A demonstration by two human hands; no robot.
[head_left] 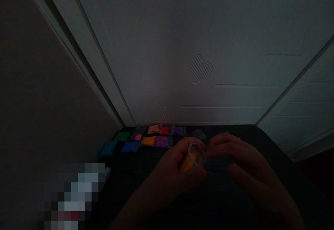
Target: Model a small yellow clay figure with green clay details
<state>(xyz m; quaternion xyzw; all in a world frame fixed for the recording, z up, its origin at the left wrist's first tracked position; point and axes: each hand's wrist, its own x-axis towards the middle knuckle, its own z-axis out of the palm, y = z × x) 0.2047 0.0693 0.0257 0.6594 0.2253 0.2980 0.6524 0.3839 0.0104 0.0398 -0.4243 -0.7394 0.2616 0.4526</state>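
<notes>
My left hand is wrapped round a small clear cup, tilted so that its round mouth faces up and to the right. Something yellow-orange shows inside or through its wall. Just right of the cup is my right hand, its fingers stretched toward the rim and its thumb apart from them. Its fingertips are close to the rim; whether they touch it is too dark to tell. I see nothing between its fingers and thumb.
Small bags of coloured material, among them green, blue, orange and purple, lie along the back left of the dark table. A pale panel with heart patterns stands behind. A blurred-out patch covers the lower left.
</notes>
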